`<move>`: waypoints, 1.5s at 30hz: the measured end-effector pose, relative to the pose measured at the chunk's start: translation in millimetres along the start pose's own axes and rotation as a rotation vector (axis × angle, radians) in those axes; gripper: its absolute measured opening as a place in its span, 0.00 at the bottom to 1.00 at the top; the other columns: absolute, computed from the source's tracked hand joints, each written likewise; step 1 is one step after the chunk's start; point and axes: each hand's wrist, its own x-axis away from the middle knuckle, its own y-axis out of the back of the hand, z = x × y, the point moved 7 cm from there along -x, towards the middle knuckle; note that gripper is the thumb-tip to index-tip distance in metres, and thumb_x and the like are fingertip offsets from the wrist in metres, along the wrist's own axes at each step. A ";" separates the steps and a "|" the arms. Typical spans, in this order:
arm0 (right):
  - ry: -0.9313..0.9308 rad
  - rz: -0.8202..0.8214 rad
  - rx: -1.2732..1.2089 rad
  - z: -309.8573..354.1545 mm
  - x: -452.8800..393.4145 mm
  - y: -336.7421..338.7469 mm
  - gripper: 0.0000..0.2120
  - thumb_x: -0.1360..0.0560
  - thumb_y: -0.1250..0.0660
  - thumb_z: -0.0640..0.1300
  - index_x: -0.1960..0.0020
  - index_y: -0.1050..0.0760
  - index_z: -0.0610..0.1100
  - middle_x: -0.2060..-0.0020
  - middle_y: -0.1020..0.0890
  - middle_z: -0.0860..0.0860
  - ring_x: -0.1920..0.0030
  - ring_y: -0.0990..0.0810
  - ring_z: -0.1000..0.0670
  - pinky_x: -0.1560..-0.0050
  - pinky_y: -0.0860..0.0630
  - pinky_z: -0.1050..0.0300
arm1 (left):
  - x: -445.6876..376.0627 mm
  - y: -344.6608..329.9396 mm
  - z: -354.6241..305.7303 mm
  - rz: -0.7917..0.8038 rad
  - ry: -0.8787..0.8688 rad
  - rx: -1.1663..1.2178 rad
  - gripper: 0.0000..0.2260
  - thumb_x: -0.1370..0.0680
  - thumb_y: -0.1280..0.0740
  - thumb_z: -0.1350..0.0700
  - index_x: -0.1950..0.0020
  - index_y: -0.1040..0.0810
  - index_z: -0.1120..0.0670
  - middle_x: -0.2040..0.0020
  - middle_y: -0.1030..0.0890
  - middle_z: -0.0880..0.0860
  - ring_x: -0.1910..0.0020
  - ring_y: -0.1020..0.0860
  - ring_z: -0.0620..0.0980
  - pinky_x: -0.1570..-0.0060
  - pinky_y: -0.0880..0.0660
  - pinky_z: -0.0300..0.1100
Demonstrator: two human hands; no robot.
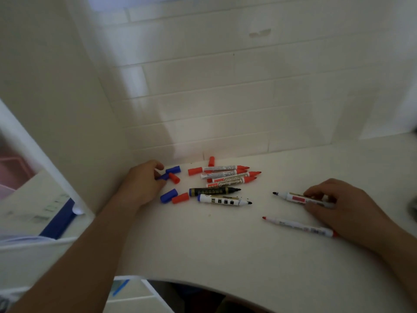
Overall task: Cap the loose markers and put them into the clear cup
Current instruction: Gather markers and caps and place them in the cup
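Several uncapped markers lie on the white table (225, 245). My left hand (142, 181) pinches a blue cap (163, 176) at the back left, among loose blue caps (173, 170) and red caps (180, 198). A cluster of red markers (230, 175) lies behind a dark marker (214, 190) and a white marker with a blue end (223, 200). My right hand (338, 206) grips a white marker with a black tip (291, 197). A thin red-tipped marker (297, 225) lies just in front of it. No clear cup is in view.
A white tiled wall (225, 98) rises right behind the markers. A white side panel (67, 98) closes the left. The table's front edge (203, 282) curves below. Papers and a blue-edged thing (58, 220) lie off to the lower left.
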 end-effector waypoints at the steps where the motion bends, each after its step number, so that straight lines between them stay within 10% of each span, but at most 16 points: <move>1: 0.002 -0.005 -0.003 -0.1 -0.5 0.5 0.17 0.28 0.23 0.44 0.58 0.23 0.66 0.57 0.19 0.60 0.54 0.21 0.59 0.55 0.28 0.60 | 2.6 3.1 -1.9 -0.026 0.002 -0.028 0.15 0.21 0.30 0.55 0.34 0.24 0.50 0.43 0.18 0.51 0.49 0.21 0.50 0.49 0.27 0.41; 6: -0.033 -0.054 -0.145 -0.8 -0.1 5.3 0.10 0.23 0.29 0.44 0.53 0.23 0.59 0.61 0.18 0.62 0.60 0.21 0.61 0.62 0.29 0.66 | 38.8 17.1 -76.4 -0.196 -0.236 0.329 0.15 0.18 0.35 0.61 0.37 0.22 0.44 0.42 0.20 0.48 0.52 0.19 0.44 0.48 0.22 0.38; 12: 0.056 -0.076 -0.607 14.6 4.2 11.7 0.13 0.20 0.35 0.36 0.48 0.21 0.54 0.68 0.22 0.49 0.69 0.31 0.48 0.62 0.34 0.51 | 93.3 -48.4 -189.7 0.292 -0.215 1.323 0.12 0.18 0.36 0.68 0.40 0.23 0.53 0.50 0.13 0.54 0.48 0.14 0.53 0.44 0.17 0.47; 16: 0.052 -0.137 -0.731 12.7 6.7 22.5 0.06 0.20 0.31 0.44 0.48 0.18 0.53 0.70 0.23 0.47 0.69 0.32 0.46 0.65 0.35 0.49 | 99.7 -73.6 -218.2 0.368 -0.175 1.531 0.11 0.18 0.37 0.68 0.39 0.26 0.57 0.44 0.14 0.56 0.48 0.14 0.52 0.45 0.18 0.43; 34: 0.022 -0.149 -0.606 14.1 10.1 30.0 0.05 0.23 0.28 0.47 0.51 0.17 0.57 0.67 0.19 0.48 0.70 0.29 0.56 0.69 0.33 0.67 | 108.1 -92.8 -225.8 0.378 -0.328 1.247 0.14 0.18 0.38 0.67 0.44 0.19 0.50 0.50 0.14 0.45 0.50 0.17 0.46 0.49 0.21 0.37; 45: 0.107 -0.233 -0.400 25.8 14.4 31.7 0.11 0.24 0.26 0.48 0.50 0.21 0.64 0.56 0.18 0.67 0.58 0.20 0.59 0.60 0.28 0.73 | 110.6 -89.3 -222.9 0.212 -0.317 1.255 0.07 0.23 0.29 0.65 0.48 0.23 0.57 0.52 0.12 0.51 0.53 0.14 0.51 0.56 0.18 0.41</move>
